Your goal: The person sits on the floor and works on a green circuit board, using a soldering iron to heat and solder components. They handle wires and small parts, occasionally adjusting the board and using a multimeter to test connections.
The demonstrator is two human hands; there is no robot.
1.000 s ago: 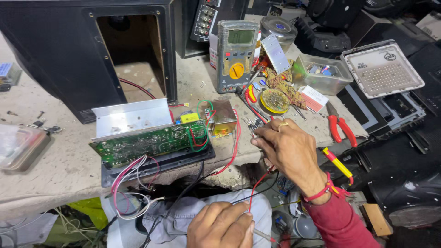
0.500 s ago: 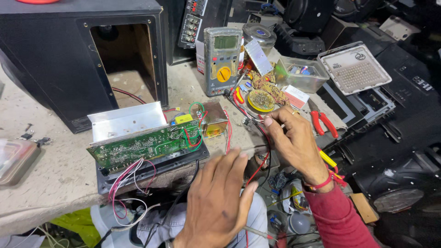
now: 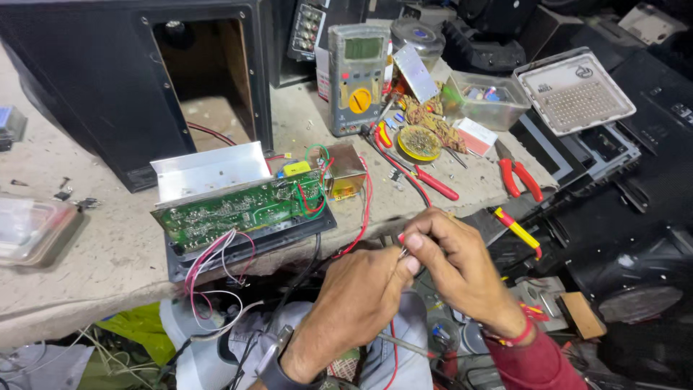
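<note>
My left hand and my right hand meet below the bench's front edge, fingertips pinched together on the end of a red wire. The wire runs down between my wrists. Just left of my hands lies a green circuit board on a black panel, with a bent metal heat sink behind it and a small transformer at its right end. Red, white and black leads hang from the board over the edge.
A grey-yellow multimeter stands at the back beside an open black speaker cabinet. Red-handled pliers, a red probe, a round solder tin, a clear parts box and a yellow-red screwdriver lie to the right.
My left hand has risen from my lap to meet the right hand at the wire. The right hand has dropped from the bench's edge toward me.
</note>
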